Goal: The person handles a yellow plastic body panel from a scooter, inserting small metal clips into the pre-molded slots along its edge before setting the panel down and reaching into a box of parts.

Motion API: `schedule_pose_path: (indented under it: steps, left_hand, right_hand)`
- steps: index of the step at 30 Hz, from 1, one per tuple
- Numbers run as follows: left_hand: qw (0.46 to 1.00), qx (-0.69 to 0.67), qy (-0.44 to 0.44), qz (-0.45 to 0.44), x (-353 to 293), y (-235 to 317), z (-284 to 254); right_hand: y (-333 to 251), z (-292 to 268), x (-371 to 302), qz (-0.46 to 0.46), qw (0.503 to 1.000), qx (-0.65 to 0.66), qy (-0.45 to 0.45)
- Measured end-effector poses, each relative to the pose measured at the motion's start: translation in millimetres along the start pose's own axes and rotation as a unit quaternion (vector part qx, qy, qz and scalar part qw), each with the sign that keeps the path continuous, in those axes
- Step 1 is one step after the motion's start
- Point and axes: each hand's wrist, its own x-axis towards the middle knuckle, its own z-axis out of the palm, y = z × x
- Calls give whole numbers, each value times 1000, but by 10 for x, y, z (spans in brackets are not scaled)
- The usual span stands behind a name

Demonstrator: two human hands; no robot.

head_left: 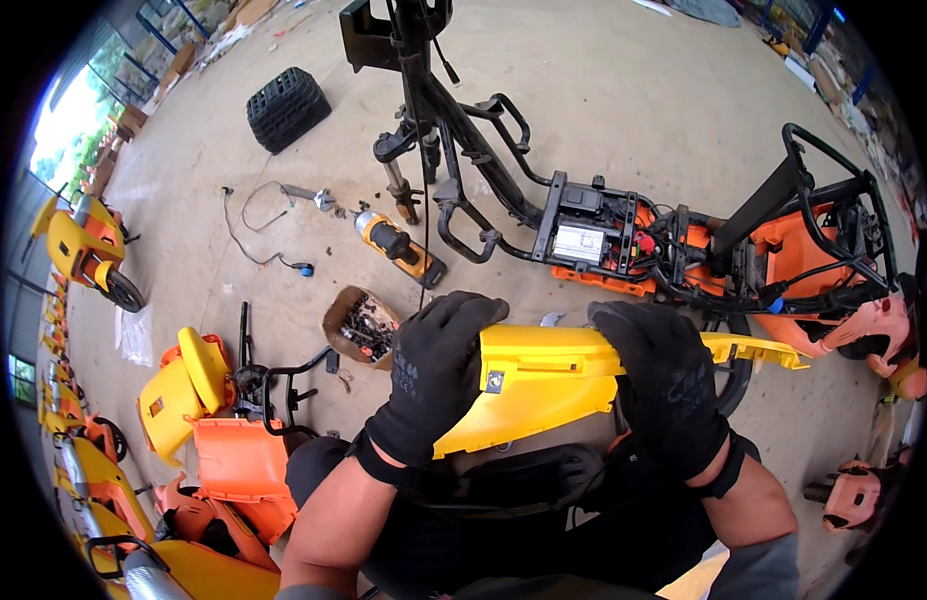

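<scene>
Both hands wear black gloves and are curled over a yellow panel (544, 370), which lies in front of the person's lap, with its middle between them. The left hand (434, 355) grips its left end, and the right hand (669, 390) is closed over its upper edge further along; what the fingertips do on the far side is hidden. A small metal clip (496, 381) sits on the panel just beside the left hand, and a narrow yellow strip (759, 349) runs out to the right of the right hand.

Just left of the left hand, an open cardboard box (336, 318) of small dark parts stands on the floor (624, 110). Ahead of that hand lies a yellow and black power drill (394, 243), and further off to its left are a loose cable (234, 230) with a blue end and, beyond it, a black basket (288, 108). A bare black scooter frame (499, 185) stretches ahead of both hands and away to the right, with a silver box (580, 243) in its open middle. To the left of the left hand and nearer the body, a yellow cover (174, 400) rests near an orange panel (241, 458). Well to the right of the right hand lies a pinkish orange part (852, 495)
</scene>
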Motion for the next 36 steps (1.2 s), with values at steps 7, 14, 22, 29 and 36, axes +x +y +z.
schedule_pose_path:
  steps: [7,14,22,29,36]
  left_hand:
    - [998,-47,8,-38,29,46,34]
    - [995,-23,-8,-100,-29,-25,91]
    - [990,-55,-33,-125,-79,-114,146]
    - [985,-93,-34,-144,-101,-148,173]
    - [986,-80,-35,-142,-94,-129,156]
  right_hand:
    - [55,42,-46,9,1000,-1,-7]
    - [121,39,-36,18,1000,-16,-10]
    - [143,75,-63,17,1000,12,-2]
    - [129,76,-57,28,999,-1,-17]
    - [109,83,-48,28,999,-27,-25]
